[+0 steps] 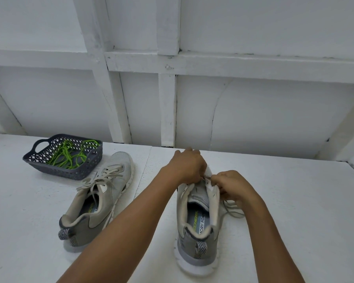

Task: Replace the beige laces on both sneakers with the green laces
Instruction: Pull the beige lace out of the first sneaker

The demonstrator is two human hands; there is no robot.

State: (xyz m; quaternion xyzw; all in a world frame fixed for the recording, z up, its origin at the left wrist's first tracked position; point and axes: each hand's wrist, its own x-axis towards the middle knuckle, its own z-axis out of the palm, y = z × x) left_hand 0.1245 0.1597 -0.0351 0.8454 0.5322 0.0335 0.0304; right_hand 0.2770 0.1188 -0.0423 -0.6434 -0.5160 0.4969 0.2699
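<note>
Two grey sneakers stand on the white table. The left sneaker (102, 193) still carries its beige lace (102, 176), loosely tied. The right sneaker (198, 225) stands heel toward me, its tongue area spread. My left hand (187, 165) covers the front of that shoe, fingers curled at the eyelets. My right hand (233, 185) pinches the beige lace at the shoe's right edge. Loose beige lace (232, 209) trails on the table to the right of the shoe. The green laces (70, 155) lie tangled in a basket.
A dark grey perforated basket (49, 168) sits at the back left of the table (294, 201). A white panelled wall (253, 111) rises right behind the table's far edge.
</note>
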